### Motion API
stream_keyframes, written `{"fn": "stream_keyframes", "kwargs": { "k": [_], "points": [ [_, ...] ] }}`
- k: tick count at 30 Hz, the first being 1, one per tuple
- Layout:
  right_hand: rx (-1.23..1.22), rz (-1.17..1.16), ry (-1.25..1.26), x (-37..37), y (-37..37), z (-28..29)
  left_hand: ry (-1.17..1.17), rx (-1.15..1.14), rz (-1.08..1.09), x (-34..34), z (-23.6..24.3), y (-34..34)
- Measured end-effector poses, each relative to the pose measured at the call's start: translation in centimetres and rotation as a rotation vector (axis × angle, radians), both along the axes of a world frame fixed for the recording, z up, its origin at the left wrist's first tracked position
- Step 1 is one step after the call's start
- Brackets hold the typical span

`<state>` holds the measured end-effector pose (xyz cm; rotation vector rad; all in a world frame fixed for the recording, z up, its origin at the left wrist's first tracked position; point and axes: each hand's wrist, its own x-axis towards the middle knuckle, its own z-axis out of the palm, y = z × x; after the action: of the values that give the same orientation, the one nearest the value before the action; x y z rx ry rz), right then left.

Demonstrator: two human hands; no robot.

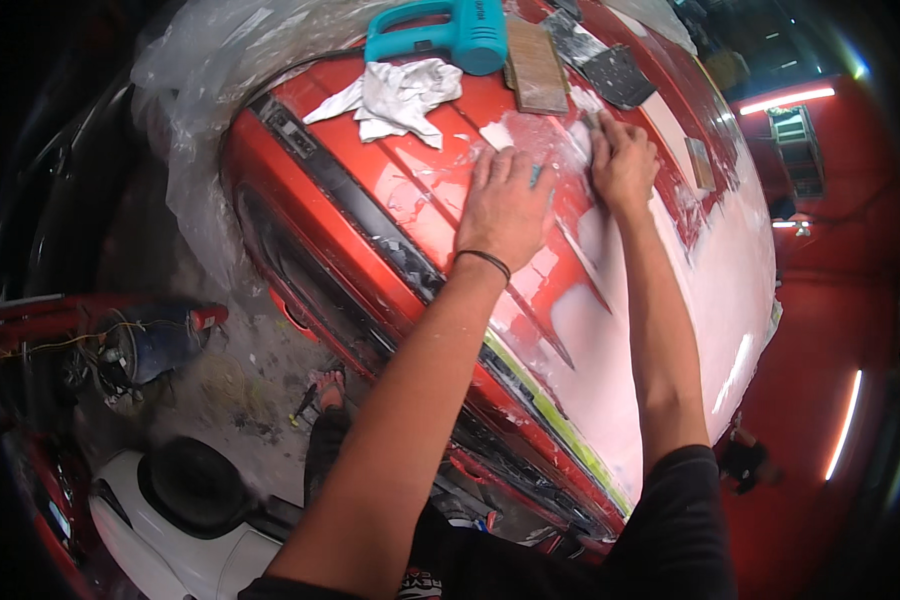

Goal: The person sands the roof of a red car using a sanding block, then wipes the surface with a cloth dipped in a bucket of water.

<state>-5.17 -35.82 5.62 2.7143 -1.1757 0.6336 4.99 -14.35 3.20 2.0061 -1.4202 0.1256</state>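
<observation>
Two forearms reach onto one red roof. Left hand has nearly straight fingers, right hand bent ones; I cannot tell if either grips anything. Beyond lie one rag, one teal tool.

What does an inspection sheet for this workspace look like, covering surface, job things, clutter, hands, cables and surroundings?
Surface: red car panel, with a broad pale coated area toward the right.
Job's things: teal power tool at the far side; brown block beside it; dark grey sheet farther right.
Clutter: crumpled white cloth next to the tool.
Hands: left hand and right hand both at the panel, fingers bent; whether either holds something is unclear.
Cables: dark cord near the tool; yellow cord at lower left.
Surroundings: clear plastic sheeting at far left; red wall and lit tubes at right.
</observation>
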Motion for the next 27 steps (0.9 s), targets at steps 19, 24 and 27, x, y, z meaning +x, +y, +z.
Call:
{"fn": "stream_keyframes", "kwargs": {
  "k": [19, 24, 27],
  "points": [
    [0.132, -0.065, -0.100, 1.7, 6.7, -1.8, 0.034, 0.018, -0.043, 0.7, -0.3, 0.5],
    [0.168, -0.234, -0.026, 3.1, 1.8, 1.8, 0.040, -0.013, -0.066, 0.0, 0.2, -0.2],
    [0.150, -0.335, -0.076, 3.7, 0.9, 0.2, 0.027, 0.003, -0.073, 0.0, -0.1, -0.3]
  ]
}}
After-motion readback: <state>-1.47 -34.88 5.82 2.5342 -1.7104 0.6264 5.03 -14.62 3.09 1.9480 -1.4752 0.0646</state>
